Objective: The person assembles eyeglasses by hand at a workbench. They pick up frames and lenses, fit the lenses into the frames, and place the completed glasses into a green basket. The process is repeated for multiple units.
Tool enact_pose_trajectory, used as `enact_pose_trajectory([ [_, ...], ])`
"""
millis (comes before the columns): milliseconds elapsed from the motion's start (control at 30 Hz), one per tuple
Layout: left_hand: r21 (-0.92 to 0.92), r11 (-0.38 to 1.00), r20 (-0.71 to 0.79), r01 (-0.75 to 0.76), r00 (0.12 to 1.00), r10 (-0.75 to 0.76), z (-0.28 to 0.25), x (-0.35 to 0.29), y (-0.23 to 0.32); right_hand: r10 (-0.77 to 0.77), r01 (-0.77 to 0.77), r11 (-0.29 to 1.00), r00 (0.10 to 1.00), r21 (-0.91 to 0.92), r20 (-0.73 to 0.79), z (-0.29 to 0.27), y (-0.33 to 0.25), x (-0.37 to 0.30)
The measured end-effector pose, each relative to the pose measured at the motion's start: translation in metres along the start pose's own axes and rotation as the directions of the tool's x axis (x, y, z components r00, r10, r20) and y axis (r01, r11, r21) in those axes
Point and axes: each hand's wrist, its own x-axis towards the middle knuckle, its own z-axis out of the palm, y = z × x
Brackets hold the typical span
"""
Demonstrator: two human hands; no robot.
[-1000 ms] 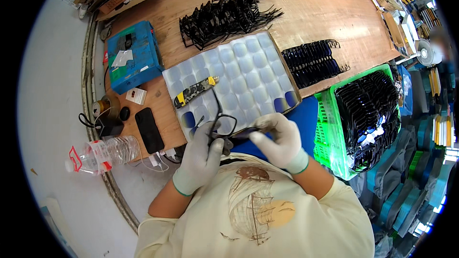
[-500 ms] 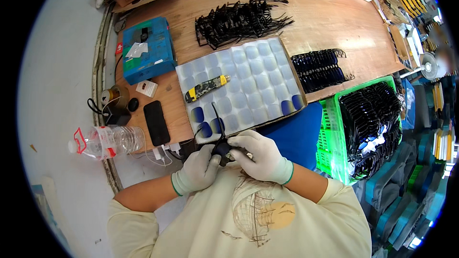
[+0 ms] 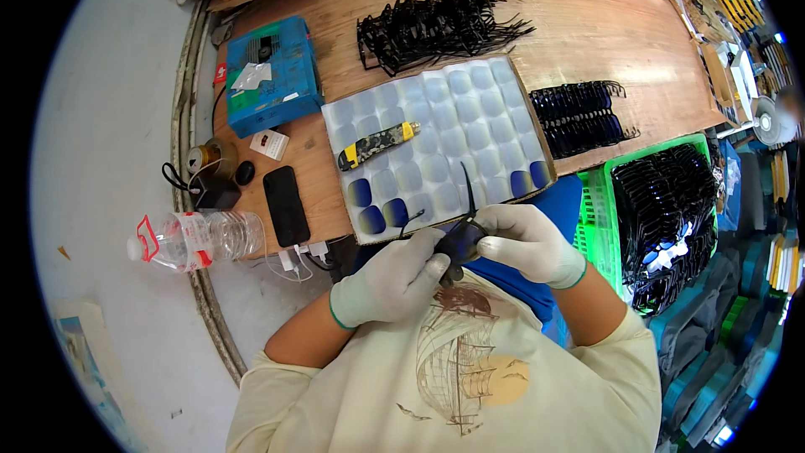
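Observation:
Close to my body, both gloved hands hold one pair of black-framed sunglasses (image 3: 461,241). A thin temple arm sticks up from it, and a dark lens shows between my fingers. My left hand (image 3: 390,278) is closed on the left part of the frame. With thumb and fingers, my right hand (image 3: 530,245) pinches the right side; the fingers partly hide the frame. Just beyond is a shallow cardboard tray (image 3: 532,114) with rows of lenses under pale film. Several dark blue lenses (image 3: 371,220) show along its near edge. A camouflage-and-yellow utility knife (image 3: 377,146) lies on top.
Black frames (image 3: 436,29) are heaped behind the tray; stacked glasses (image 3: 579,117) lie right of it. A green basket (image 3: 594,218) full of glasses stands at the right. Leftward are a blue box (image 3: 272,75), phone (image 3: 287,206), tape roll (image 3: 220,159) and plastic bottle (image 3: 201,240).
The whole view has shifted slightly. My hands have moved right along the tray's near edge with the sunglasses, which are turned so more of the dark lens shows.

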Motion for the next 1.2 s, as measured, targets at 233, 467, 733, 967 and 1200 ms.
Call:
enact_pose_trajectory([
  [233, -0.011, 0.987, -0.115, 0.159, 0.98, -0.159, 0.002, 0.001, -0.011, -0.127, 0.165, 0.978, 0.955, 0.126, -0.267, 0.017, 0.032, 0.011],
  [467, 0.238, 0.971, -0.268, 0.022, 0.963, 0.044, 0.01, -0.005, -0.02, -0.191, 0.082, 0.927, 0.943, -0.365, -0.274, 0.019, 0.016, 0.011],
  [733, 0.077, 0.997, -0.19, 0.009, 0.982, 0.005, 0.003, -0.009, -0.011, -0.365, 0.254, 0.679, 0.931, -0.689, -0.017, 0.028, -0.019, 0.0],
  [967, -0.053, 0.999, -0.262, -0.008, 0.965, -0.006, -0.008, -0.009, -0.005, -0.28, 0.122, 0.819, 0.938, -0.56, -0.205, 0.049, -0.015, 0.01],
  [1200, 0.268, 0.963, -0.352, 0.008, 0.932, 0.09, -0.004, -0.018, -0.012, -0.156, 0.114, 0.966, 0.973, -0.23, -0.172, 0.04, 0.031, 0.037],
])
